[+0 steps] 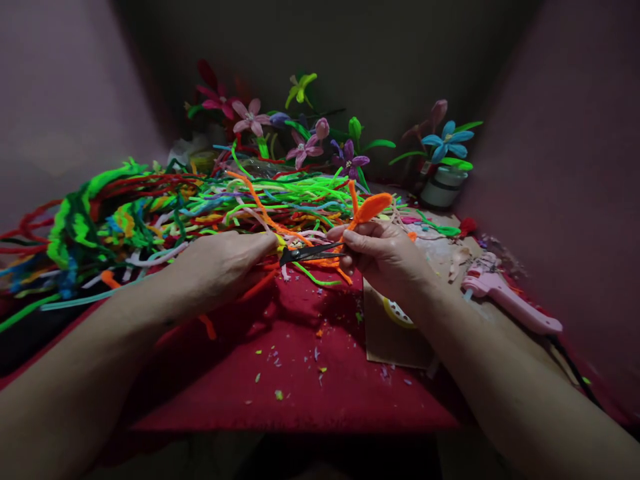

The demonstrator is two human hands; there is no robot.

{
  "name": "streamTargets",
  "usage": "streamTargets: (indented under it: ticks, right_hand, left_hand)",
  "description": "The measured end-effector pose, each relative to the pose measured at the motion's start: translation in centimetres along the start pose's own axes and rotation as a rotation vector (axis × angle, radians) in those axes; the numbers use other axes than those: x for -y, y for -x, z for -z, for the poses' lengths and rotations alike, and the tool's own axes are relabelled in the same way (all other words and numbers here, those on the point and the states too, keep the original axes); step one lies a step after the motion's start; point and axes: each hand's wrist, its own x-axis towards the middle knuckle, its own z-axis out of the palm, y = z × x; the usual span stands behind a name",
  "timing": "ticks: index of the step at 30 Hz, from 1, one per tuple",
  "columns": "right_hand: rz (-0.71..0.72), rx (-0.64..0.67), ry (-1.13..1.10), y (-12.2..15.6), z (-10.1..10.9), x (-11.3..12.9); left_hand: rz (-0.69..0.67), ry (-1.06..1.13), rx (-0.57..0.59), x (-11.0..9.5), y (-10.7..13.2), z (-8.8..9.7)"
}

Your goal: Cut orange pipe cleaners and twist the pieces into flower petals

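My left hand (237, 257) is closed around the yellow handle of a pair of scissors (310, 253), whose dark blades point right. My right hand (377, 250) pinches an orange pipe cleaner piece (373, 207), bent into a petal-like loop with a short end sticking up. The blade tips reach the fingers of my right hand, close under the orange piece. Whether the blades touch it I cannot tell. A long orange pipe cleaner (255, 200) slants down behind the scissors.
Heaps of coloured pipe cleaners (165, 207) cover the table's left and middle. Pipe cleaner flowers (250, 119) stand behind, and a blue flower (447, 141) rises from a small pot (444, 187). A pink glue gun (510, 293) and cardboard (387, 333) lie right. Scraps dot the red cloth (310, 400).
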Motion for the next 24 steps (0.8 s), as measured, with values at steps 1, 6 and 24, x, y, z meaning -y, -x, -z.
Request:
streamTargets:
  ticks: [1,6,24]
  right_hand:
    - [-0.011,0.000,-0.002,-0.01,-0.01,0.04]
    - [-0.053,0.019,-0.026,-0.06,0.14,0.10]
    - [-0.130,0.058,-0.034,0.06,0.55,0.25]
  left_hand:
    - [-0.002,0.009,-0.001,0.00,-0.01,-0.07]
    - [-0.009,0.019,0.002,0.05,0.11,-0.38]
    - [-0.070,-0.033,-0.035,0.29,0.53,-1.05]
